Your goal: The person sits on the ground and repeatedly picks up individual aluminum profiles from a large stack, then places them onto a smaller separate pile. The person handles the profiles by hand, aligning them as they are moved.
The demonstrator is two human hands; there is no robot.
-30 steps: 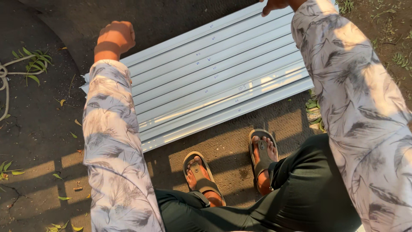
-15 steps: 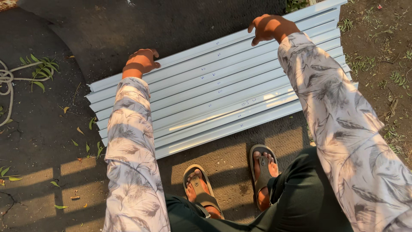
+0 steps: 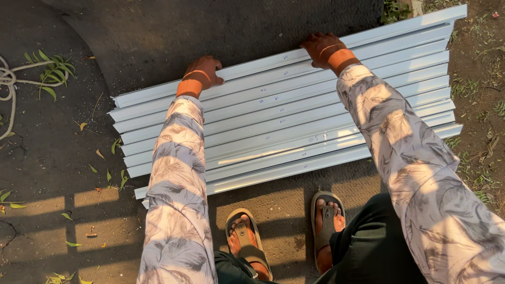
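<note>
A row of long white metal channel strips (image 3: 273, 113) lies side by side on the dark ground, running from lower left to upper right. My left hand (image 3: 202, 71) rests on the farthest strip near its left end, fingers curled over the far edge. My right hand (image 3: 323, 47) grips the same far strip further right, fingers bent over its edge. Both arms wear patterned sleeves with orange cuffs. My feet in brown sandals (image 3: 247, 242) stand just in front of the nearest strip.
A coil of pale rope (image 3: 8, 79) and leafy twigs lie at the far left. Loose leaves dot the ground at lower left. Dirt with sparse grass (image 3: 481, 158) runs along the right side, past the strips' ends.
The view has shifted so the strips sit lower in frame. Both hands have come down from above the stack onto the far strip's edge.
</note>
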